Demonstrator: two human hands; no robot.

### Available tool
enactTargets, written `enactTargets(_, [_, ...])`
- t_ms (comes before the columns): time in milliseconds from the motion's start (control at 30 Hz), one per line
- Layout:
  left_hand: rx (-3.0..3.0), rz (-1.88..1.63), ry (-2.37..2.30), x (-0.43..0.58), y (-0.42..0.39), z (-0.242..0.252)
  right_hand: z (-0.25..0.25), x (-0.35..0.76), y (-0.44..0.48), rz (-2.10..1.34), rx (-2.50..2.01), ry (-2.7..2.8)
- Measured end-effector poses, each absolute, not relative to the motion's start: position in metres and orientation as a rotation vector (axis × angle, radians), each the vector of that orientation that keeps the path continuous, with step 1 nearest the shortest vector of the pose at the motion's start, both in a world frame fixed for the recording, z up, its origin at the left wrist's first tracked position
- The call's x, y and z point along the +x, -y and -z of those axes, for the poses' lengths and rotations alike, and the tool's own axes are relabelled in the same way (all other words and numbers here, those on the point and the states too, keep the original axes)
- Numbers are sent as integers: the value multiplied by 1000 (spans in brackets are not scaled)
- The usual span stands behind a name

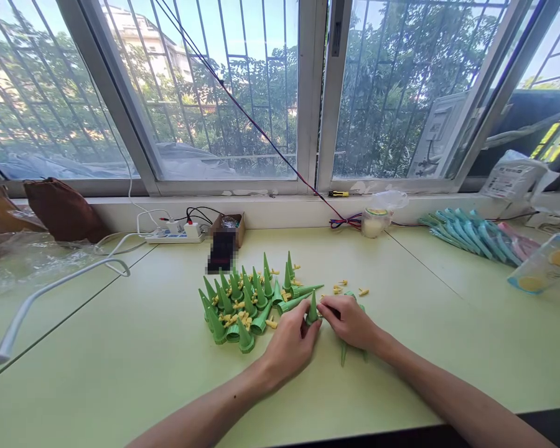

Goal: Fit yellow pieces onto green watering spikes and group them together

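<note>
A green plastic cone points upward in my left hand, whose thumb and fingers are closed around its wide base. Close against the cone's right side, my right hand pinches with thumb and forefinger; whatever it holds is hidden or too small to name. Left of my hands stand many similar green cones, some lying on their sides. Small yellow pegs are scattered among them. More yellow pegs lie beyond my right hand. Below that hand, other green cones are partly covered by it.
A small cardboard box stands behind the cones, beside a blurred dark object. Along the window wall are a power strip and a plastic tub. Teal packets lie at right; a white cable arm reaches in from the left.
</note>
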State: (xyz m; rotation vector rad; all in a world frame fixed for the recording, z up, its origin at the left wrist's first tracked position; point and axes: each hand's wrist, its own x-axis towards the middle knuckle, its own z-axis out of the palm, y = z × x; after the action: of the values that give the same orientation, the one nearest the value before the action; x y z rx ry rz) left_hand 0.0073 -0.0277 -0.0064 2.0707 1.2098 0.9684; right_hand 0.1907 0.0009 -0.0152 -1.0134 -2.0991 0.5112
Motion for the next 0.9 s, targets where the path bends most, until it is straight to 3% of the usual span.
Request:
enactTargets(533, [2155,-1075,-1150,4,27,8,18,191,-1,-552,-983,2075])
enactTargets(900, [1900,-1063,-1166,8,26,3,17,193,-3,-563,-968,2070])
